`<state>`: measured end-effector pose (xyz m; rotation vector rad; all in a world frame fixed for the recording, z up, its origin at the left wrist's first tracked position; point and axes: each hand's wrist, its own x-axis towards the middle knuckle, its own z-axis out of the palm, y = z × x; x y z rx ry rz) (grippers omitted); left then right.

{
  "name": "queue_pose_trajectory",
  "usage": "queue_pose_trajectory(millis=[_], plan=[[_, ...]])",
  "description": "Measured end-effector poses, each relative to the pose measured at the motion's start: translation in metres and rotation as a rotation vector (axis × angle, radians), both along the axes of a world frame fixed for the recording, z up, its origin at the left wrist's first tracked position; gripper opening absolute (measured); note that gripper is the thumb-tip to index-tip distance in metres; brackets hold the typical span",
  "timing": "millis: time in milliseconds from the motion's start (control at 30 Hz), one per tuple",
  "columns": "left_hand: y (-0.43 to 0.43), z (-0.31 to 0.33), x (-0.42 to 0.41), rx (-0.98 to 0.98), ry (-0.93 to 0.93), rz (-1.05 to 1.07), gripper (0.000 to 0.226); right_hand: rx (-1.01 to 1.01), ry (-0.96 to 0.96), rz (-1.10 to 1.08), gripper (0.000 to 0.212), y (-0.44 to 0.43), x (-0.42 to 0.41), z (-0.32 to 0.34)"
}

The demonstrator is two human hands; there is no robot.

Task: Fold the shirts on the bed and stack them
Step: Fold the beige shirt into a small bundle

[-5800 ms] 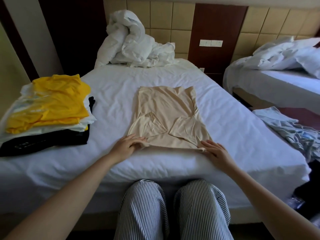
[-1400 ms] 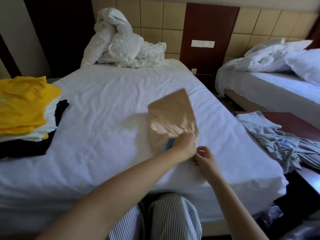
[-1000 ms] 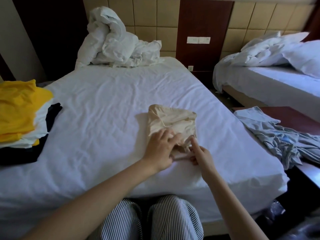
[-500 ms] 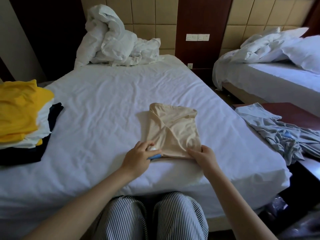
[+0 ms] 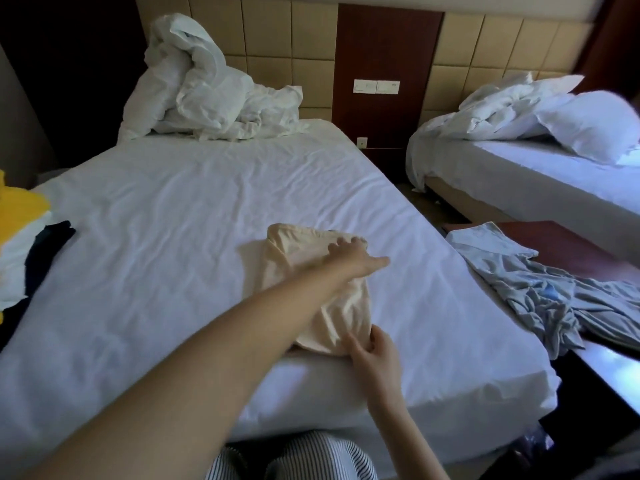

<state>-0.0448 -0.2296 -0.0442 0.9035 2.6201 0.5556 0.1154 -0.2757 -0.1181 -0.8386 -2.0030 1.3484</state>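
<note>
A beige shirt (image 5: 298,268), folded into a narrow packet, lies on the white bed (image 5: 166,216) near its front edge. My left arm reaches across it, and my left hand (image 5: 356,259) rests palm down on the packet's far right corner with fingers spread. My right hand (image 5: 375,348) pinches the near right corner of the shirt. At the far left edge sits the stack of folded shirts: yellow (image 5: 17,209) on top, white and dark ones (image 5: 48,237) under it, mostly cut off by the frame.
A crumpled white duvet (image 5: 207,88) is heaped at the head of the bed. A blue-grey garment (image 5: 540,285) sprawls over a dark wooden table (image 5: 568,244) at the right. A second bed (image 5: 554,174) with bedding stands beyond. My striped trouser knees (image 5: 294,459) press against the bed's front.
My left hand left the shirt's near left corner and reached across to its far right corner. My right hand stayed at the near right corner. The view swung to the right.
</note>
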Motion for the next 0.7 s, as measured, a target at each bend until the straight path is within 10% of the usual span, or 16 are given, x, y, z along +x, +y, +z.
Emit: queue_pose_trajectory(millis=[100,300,567,700], plan=[[0.029,-0.024,0.008,-0.163,0.136,0.2,0.094,0.058,0.005,0.035,0.014,-0.001,0.0,-0.001],[0.012,-0.032,-0.021,0.025,0.118,0.266,0.042,0.156,0.052,0.132,0.02,-0.003,-0.003,0.01],[-0.068,0.005,-0.06,0.734,-0.289,0.569,0.036,0.16,0.177,0.3,0.022,-0.034,-0.022,0.04],[-0.124,0.013,-0.07,0.347,-0.076,0.486,0.049,0.037,0.237,0.467,0.013,-0.063,-0.049,0.062]])
